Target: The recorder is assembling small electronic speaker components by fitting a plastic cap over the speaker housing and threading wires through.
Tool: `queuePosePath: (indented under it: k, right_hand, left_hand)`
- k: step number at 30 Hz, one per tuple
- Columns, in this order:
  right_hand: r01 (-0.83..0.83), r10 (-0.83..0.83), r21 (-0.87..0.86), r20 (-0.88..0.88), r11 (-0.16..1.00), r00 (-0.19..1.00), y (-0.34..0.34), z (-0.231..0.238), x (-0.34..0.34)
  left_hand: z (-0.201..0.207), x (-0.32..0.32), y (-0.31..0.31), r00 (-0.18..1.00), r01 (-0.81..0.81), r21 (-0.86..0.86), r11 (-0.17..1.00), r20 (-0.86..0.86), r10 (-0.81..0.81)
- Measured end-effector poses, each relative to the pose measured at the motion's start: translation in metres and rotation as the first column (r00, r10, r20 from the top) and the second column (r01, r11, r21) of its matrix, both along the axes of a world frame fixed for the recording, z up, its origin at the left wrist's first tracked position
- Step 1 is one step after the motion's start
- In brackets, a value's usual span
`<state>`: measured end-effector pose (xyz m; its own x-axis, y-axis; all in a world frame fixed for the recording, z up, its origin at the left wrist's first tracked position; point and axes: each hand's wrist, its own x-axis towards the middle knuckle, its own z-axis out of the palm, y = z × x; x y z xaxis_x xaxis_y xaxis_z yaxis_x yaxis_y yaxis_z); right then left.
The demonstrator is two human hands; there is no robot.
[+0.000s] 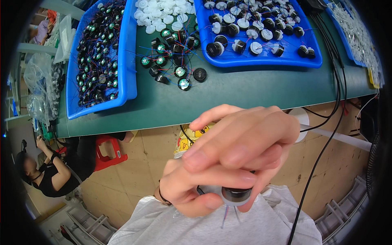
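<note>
Right hand uppermost, curled over the left hand, and whether it gripped anything I couldn't tell! Beneath those fingers sat one round piece, pinched by the left: glossy black, milky plastic rim, thin wires dangling. Beyond stood three smooth blue plastic trays, with uncounted wired black cylinders and pale, translucent discs loose on the green table.

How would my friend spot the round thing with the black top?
On the green table, find the loose pile of wired round parts between two blue trays. At the pile's lower right lies the black disc: neighbouring upturned faces show green; its doesn't.
</note>
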<state>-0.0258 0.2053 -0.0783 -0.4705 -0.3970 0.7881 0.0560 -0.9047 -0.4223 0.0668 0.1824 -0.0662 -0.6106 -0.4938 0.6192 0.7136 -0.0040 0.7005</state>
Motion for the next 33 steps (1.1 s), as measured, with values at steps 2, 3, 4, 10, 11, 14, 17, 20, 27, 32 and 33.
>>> queuePosePath:
  k: [2,3,4,10,11,14,17,20,27,32,33]
  right_hand:
    - [0.038,-0.039,0.005,0.045,0.999,0.998,-0.001,0.002,0.005]
    - [0.055,-0.055,0.008,0.066,0.998,0.996,-0.001,0.004,0.009]
    - [0.069,-0.07,0.013,0.089,0.998,0.994,-0.002,0.004,0.011]
    - [0.061,-0.065,0.044,0.085,0.997,0.994,0.001,0.005,0.009]
    - [0.032,-0.035,0.049,0.063,0.998,0.997,0.002,0.007,0.008]
    - [-0.027,0.03,0.096,-0.032,0.995,0.999,0.008,0.004,-0.001]
    - [-0.061,0.093,0.184,-0.168,0.981,0.981,0.015,0.007,-0.011]
    - [0.023,0.009,0.145,-0.212,0.989,0.977,0.014,0.01,-0.008]
    - [0.009,0.078,0.196,-0.431,0.981,0.899,0.026,0.023,-0.022]
    - [0.071,-0.039,0.119,-0.255,0.99,0.966,0.023,-0.002,0.002]
    - [0.082,-0.046,0.121,-0.275,0.989,0.96,0.022,-0.002,0.001]
  left_hand:
    - [0.0,-0.002,0.002,0.999,0.032,0.059,0.998,-0.031,-0.03]
    - [0.001,-0.002,0.003,0.998,0.047,0.091,0.995,-0.042,-0.043]
    - [0.001,-0.002,0.003,0.997,0.06,0.116,0.991,-0.051,-0.054]
    - [-0.001,-0.005,0.006,0.984,0.164,0.252,0.954,-0.116,-0.138]
    - [0.002,-0.005,0.006,0.983,0.166,0.263,0.95,-0.116,-0.14]
    - [-0.002,-0.006,0.006,0.975,0.208,0.307,0.929,-0.136,-0.173]
    - [-0.003,-0.006,0.005,0.971,0.229,0.338,0.913,-0.141,-0.191]
    - [-0.002,-0.007,0.004,0.968,0.243,0.353,0.904,-0.15,-0.201]
    - [-0.003,-0.008,0.002,0.963,0.26,0.38,0.888,-0.173,-0.208]
    - [-0.003,-0.009,0.001,0.961,0.266,0.391,0.881,-0.181,-0.21]
    - [-0.003,-0.008,0.002,0.96,0.267,0.394,0.879,-0.183,-0.21]
